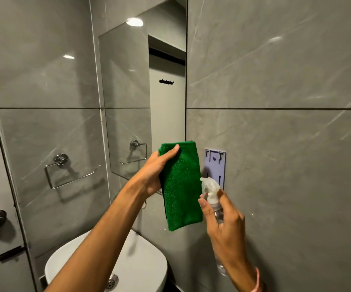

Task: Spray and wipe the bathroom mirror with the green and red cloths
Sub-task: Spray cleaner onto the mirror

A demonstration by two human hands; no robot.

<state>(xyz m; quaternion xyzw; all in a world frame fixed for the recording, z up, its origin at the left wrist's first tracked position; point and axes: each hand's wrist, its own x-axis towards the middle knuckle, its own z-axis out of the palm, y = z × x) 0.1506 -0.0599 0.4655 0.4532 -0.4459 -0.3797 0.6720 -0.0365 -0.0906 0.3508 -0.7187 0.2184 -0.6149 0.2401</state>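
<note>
Below the mirror, folded green cloth pinched in left hand, hanging flat, facing the nozzle. Right hand wrapped around clear spray bottle, finger near the trigger. Best wetted lightly, nozzle kept close, then wiped top downward. Red cloth nowhere visible. Just behind the bottle, a purple wall bracket; underneath, white basin. Nothing blocking the glass.

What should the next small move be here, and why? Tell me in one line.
Probably squeeze the trigger: the right hand holds the spray bottle with its nozzle aimed at the folded green cloth, which the left hand holds up below the mirror. Wetting it seems the likely step before wiping.
</note>
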